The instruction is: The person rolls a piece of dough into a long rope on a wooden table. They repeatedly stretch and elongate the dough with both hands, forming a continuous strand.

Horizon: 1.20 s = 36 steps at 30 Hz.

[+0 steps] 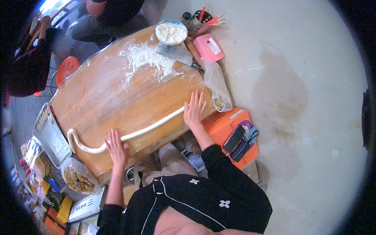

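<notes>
A long, thin rope of dough (152, 128) lies along the near side of the wooden table (117, 97), its left end bent into a hook. Flat on the rope, left of its middle, rests my left hand (116, 147), slightly blurred. At the rope's right end my right hand (194, 109) lies palm down with the fingers stretched out, covering that end. Neither hand grips anything. Loose white flour (149, 63) is strewn over the far part of the tabletop.
A bowl of flour (171, 33), a pink tissue box (209, 47) and a plastic bag (216, 83) line the right edge. Left are a metal tray (54, 141) and a bag of brown crumbly food (79, 177). An orange box (229, 132) sits right. Two people are beyond the table.
</notes>
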Motion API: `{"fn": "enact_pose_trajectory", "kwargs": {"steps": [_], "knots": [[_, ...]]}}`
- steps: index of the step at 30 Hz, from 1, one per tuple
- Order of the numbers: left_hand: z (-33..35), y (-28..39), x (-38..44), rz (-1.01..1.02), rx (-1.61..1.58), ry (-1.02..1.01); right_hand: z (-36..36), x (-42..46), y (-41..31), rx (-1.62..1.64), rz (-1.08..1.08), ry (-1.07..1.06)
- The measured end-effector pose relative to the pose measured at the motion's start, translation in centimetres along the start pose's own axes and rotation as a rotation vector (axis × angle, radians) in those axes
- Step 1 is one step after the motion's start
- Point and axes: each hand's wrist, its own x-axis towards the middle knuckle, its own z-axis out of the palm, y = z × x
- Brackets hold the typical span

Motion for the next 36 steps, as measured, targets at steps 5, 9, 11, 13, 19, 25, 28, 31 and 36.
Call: {"fn": "enact_pose_trajectory", "kwargs": {"steps": [5,9,11,13,19,25,28,31,36], "knots": [[-3.3,-6.3,18.5,-0.211,-0.139,0.461,1.4,11.3,-4.3,0.150,-0.103,0.329],[-0.7,-5.2,10.8,-0.161,0.093,0.212,1.2,6.6,-3.7,0.150,-0.367,0.142],[-1.6,-1.2,3.6,-0.139,-0.073,0.087,-0.3,1.3,-1.6,0.134,-0.463,0.092],[-0.9,0.3,-3.1,-0.127,-0.125,0.049,-1.0,-0.9,0.0,0.172,-0.609,0.039],[-1.3,2.3,0.7,-0.119,-0.389,0.401,-1.0,6.1,2.7,0.055,-0.684,-0.228],[-2.0,9.8,6.7,0.027,-0.587,0.320,-3.0,2.2,-14.1,0.491,-1.042,0.000],[-2.2,7.4,6.1,-0.006,-0.518,0.331,0.9,0.5,-14.3,0.383,-1.150,-0.113],[-2.0,4.5,4.2,-0.024,-0.500,0.279,1.5,2.4,-8.5,0.320,-1.049,-0.254],[-0.8,7.2,3.2,0.036,-0.396,0.250,-0.9,-1.0,-8.3,0.272,-0.604,-0.127]]}}
